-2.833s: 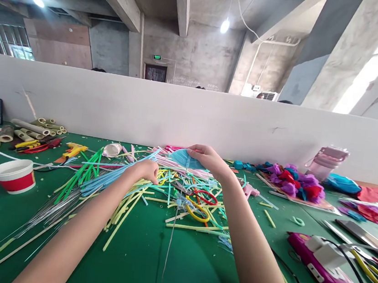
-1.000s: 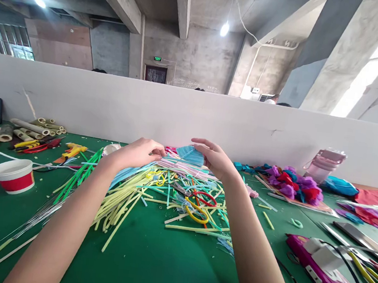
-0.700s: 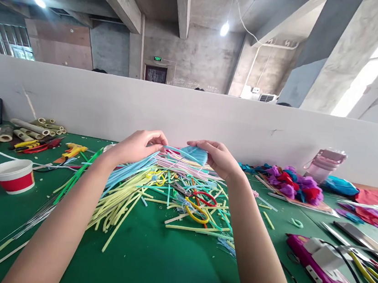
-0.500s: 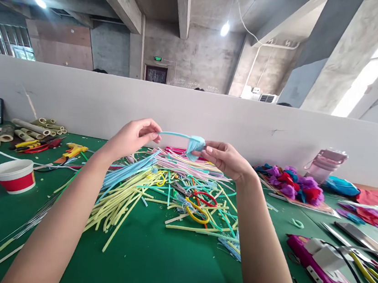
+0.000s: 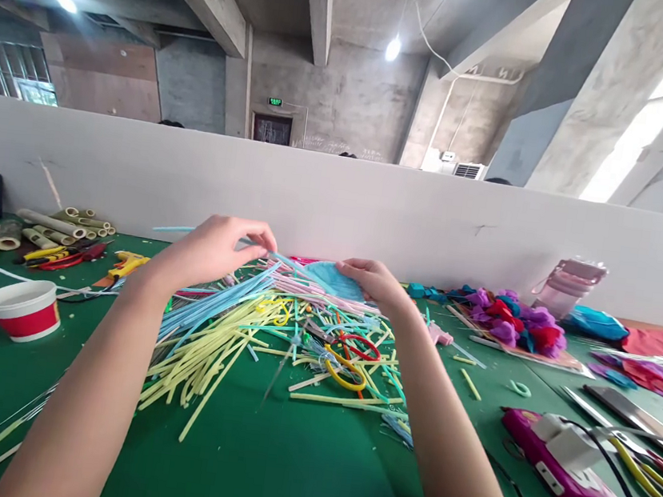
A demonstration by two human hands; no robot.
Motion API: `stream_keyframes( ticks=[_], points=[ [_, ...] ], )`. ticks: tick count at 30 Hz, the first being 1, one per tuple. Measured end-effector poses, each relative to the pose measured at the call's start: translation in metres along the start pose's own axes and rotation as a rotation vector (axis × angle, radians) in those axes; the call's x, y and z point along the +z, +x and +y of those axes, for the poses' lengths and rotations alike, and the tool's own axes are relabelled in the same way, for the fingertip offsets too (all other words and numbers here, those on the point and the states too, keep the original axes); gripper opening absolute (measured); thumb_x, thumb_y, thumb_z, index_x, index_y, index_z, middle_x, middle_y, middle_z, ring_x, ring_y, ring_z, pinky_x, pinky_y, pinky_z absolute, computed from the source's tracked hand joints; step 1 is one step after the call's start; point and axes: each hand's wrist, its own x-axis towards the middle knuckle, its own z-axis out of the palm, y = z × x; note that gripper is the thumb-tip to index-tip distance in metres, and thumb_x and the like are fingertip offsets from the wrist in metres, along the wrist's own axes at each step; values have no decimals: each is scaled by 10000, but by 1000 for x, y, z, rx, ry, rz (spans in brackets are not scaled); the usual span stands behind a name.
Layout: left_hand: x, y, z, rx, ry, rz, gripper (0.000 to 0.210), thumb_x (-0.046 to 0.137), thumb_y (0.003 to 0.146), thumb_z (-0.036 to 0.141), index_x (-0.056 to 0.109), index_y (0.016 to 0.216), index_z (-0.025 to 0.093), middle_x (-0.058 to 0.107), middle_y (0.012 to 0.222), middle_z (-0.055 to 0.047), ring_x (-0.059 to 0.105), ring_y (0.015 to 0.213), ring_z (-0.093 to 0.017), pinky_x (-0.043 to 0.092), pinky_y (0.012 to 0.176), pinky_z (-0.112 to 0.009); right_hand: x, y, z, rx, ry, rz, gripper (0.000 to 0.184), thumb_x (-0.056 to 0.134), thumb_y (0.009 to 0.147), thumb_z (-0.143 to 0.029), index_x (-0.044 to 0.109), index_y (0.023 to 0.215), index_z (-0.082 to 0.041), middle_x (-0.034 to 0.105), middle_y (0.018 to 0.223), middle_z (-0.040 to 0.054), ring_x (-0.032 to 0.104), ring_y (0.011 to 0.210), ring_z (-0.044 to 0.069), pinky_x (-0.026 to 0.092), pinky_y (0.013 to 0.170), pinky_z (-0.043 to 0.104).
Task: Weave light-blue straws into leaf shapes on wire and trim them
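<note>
A thin light-blue straw-like stem (image 5: 173, 228) runs through the fingers of my left hand (image 5: 220, 247), its far end sticking out to the left. Attached at or touching its right end is a flat light-blue sheet (image 5: 336, 280), of cloth or paper, I cannot tell which. My right hand (image 5: 373, 279) pinches that sheet by its upper right edge. Both are held just above a heap of cut straws: yellow straws (image 5: 206, 358), blue straws (image 5: 220, 295) and pink ones behind. Scissors (image 5: 347, 367) with yellow and red handles lie in the heap.
On the left are a paper cup (image 5: 25, 309), a yellow glue gun (image 5: 129, 264), pliers and bamboo pieces (image 5: 56, 224). To the right lie a purple power strip (image 5: 562, 462), crumpled coloured flowers (image 5: 519, 320) and a pink bottle (image 5: 568, 287). A white partition (image 5: 337, 201) stands behind.
The bunched blue sheet is now spread flatter and lower. My left hand has moved left and down, and the stem now extends past it to the left.
</note>
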Motion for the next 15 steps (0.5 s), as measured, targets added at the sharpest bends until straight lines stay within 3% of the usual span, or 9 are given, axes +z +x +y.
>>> stream_keyframes(
  ticks=[3,5,11,15],
  points=[
    [11,4,-8,-16,30,-239,187,552,831,301,730,883,272,740,866,-1,655,722,-172,449,660,-271,16,12,21,66,113,-22,462,739,733,-572,739,885,-136,586,575,-20,454,467,76,310,387,182],
    [17,8,-16,-33,67,-336,176,553,798,272,724,834,255,733,815,-13,657,723,-184,438,633,-272,18,18,32,116,149,10,457,765,726,-547,729,908,-129,620,604,0,495,490,89,364,400,183],
    [23,17,-28,-90,50,-285,192,536,791,282,699,874,222,733,806,-37,664,723,-197,454,660,-287,2,22,44,150,139,48,488,706,775,-571,700,1047,-166,625,658,-10,497,498,74,361,389,146],
    [43,19,-33,-36,14,-339,174,539,799,300,684,853,220,724,789,-34,669,751,-203,457,678,-286,16,21,55,172,66,-51,483,706,759,-581,713,1037,-186,624,670,-22,490,489,68,373,404,150]
  ],
)
